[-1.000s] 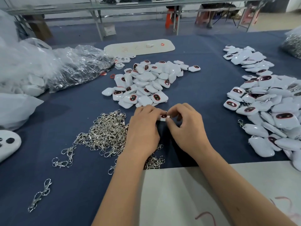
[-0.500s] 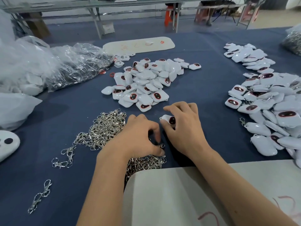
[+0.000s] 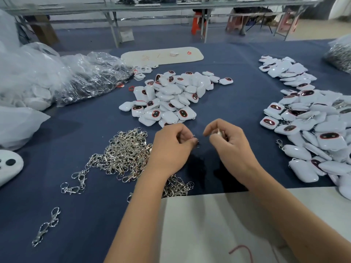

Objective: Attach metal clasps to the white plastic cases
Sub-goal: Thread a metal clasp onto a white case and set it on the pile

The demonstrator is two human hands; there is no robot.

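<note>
Blue tablecloth [image 3: 228,103] underneath: left hand [image 3: 171,149] pinches a clasp [image 3: 196,142]; right hand [image 3: 229,143] curls round a white case [image 3: 220,132].

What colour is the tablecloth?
Dark blue tablecloth, clearest in the head view.

Silver metal clasps [image 3: 125,156] lie heaped on the blue bench; white cases [image 3: 171,97] with dark ovals piled beyond.

This is looking like a small assembly workshop. White plastic cases [image 3: 167,97] are lying in a heap just beyond the hands, metal clasps [image 3: 125,152] are piling beside the left hand, and long metal-framed worktables [image 3: 152,6] are standing far behind.
</note>
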